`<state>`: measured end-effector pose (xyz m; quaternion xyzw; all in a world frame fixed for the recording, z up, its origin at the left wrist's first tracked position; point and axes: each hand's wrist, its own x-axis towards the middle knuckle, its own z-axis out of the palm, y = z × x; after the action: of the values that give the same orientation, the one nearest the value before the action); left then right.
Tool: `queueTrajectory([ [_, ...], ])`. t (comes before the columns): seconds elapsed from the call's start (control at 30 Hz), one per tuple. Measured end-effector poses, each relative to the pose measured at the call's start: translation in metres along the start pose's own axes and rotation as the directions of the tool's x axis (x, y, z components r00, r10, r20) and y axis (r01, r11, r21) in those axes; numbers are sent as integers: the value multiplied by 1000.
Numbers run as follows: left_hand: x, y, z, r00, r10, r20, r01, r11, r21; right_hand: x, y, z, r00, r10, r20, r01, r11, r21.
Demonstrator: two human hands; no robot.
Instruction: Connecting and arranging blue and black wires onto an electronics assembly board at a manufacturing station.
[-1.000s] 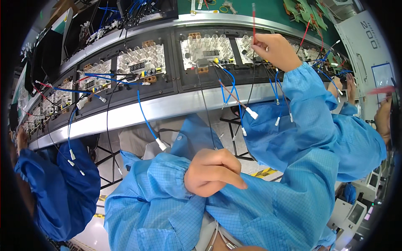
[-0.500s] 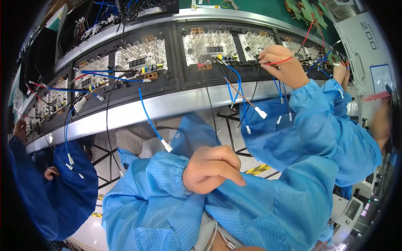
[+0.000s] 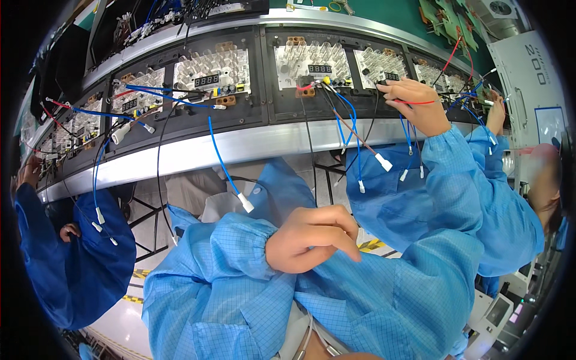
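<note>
My right hand (image 3: 417, 105) reaches to a white circuit board (image 3: 371, 60) in the black fixture. Its thumb and fingertips are pressed together at the board's near edge, below a small display (image 3: 391, 76). A black wire (image 3: 374, 117) hangs from just under those fingertips; what they pinch is hidden. Across the fingers runs a red wire (image 3: 415, 101). In front of my body, my left hand (image 3: 312, 239) hovers palm down with nothing in it, its fingers loosely bent and partly stretched. Left of the right hand, another board (image 3: 312, 63) carries blue, brown and black wires.
A metal rail (image 3: 282, 137) edges the line of boards. White-tipped wires, such as the blue wire (image 3: 221, 159), dangle over it. A co-worker's hand (image 3: 495, 113) works at the right; another person in a dark blue sleeve (image 3: 36, 219) is at the left.
The view has shifted, moving the boards slightly right in the picture. My right hand has dropped a little towards me, uncovering the display. My left hand's fingers have spread slightly.
</note>
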<state>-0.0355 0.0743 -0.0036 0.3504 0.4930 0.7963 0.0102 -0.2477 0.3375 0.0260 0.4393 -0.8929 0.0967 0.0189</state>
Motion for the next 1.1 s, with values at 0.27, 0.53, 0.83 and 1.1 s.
queueTrajectory([
  [0.27, -3, -1, 2, 996, -67, 63, 70, 996, -46, 11, -9, -3, 984, -171, 53, 179, 955, -235],
  [0.53, -9, 10, 0, 997, -52, 54, 54, 998, -42, 12, -13, -4, 984, -159, 76, 175, 943, -283],
  [0.83, -18, 22, -16, 1000, -16, 26, 16, 999, 28, 9, -12, -36, 998, -62, 31, 66, 984, -167],
  [1.1, -38, 40, -36, 991, -106, 76, 102, 993, 56, -40, -48, -68, 957, 187, -223, -192, 981, 1],
])
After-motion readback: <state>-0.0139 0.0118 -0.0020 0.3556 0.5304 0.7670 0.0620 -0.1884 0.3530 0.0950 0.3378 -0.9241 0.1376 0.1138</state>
